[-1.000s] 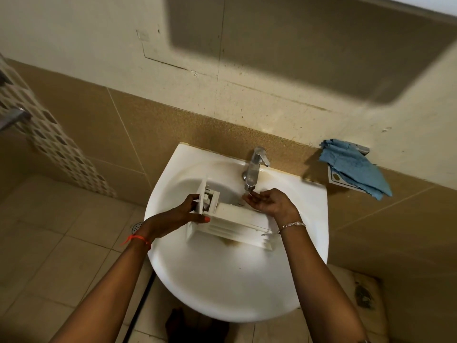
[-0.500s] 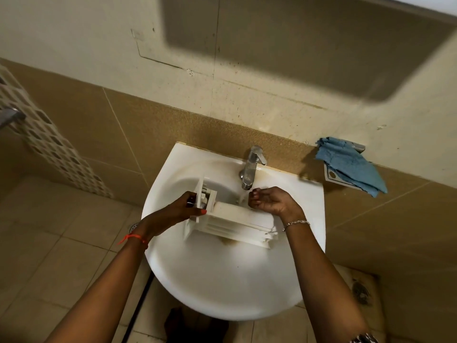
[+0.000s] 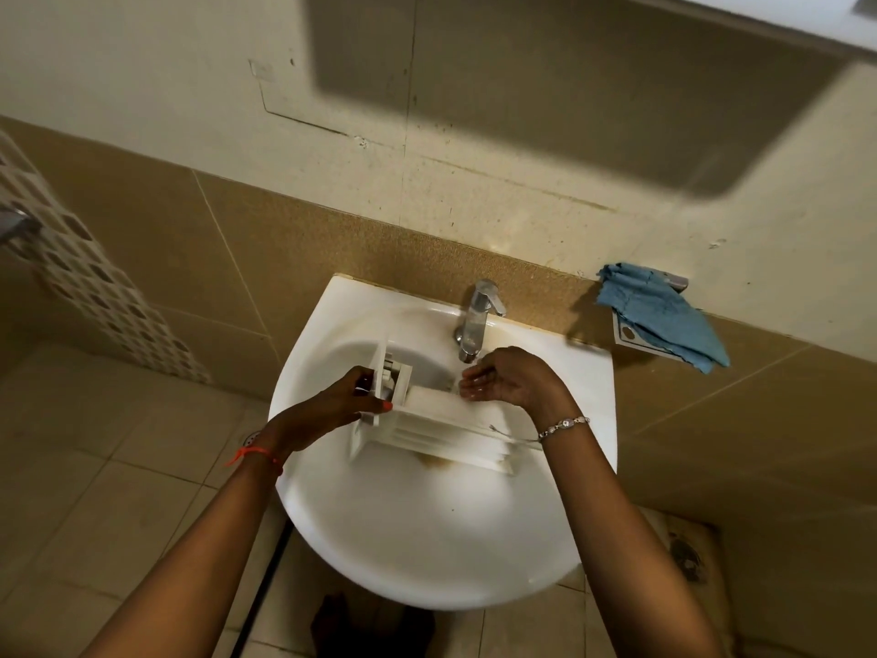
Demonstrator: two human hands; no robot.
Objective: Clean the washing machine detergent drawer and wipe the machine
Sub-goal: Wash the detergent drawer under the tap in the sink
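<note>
Nearest: both forearms reach forward over the near rim of the sink (image 3: 427, 562), a white glazed, rounded basin. Left wrist carries an orange thread (image 3: 251, 452); right wrist a beaded metal bracelet (image 3: 564, 426).

Left hand (image 3: 332, 406): fingers curled round the upright end panel of the drawer (image 3: 441, 422), thumb pressed on its near face. Firm grip.

Right hand (image 3: 512, 382): palm up, fingers loosely cupped, nothing held. It sits under the spout, at the drawer's far edge; contact with the drawer cannot be told.

Drawer: white moulded plastic, long and box-shaped, ribbed along its near side, lying across the middle of the basin. Brown stain (image 3: 434, 460) on the glaze just below it.

Tap (image 3: 477, 320): polished metal, single lever, on the sink's back edge.

Further right, a crumpled blue cloth (image 3: 659, 315) hangs on a wall fitting. Wall behind: tan speckled tile below, cream scuffed surface above.
</note>
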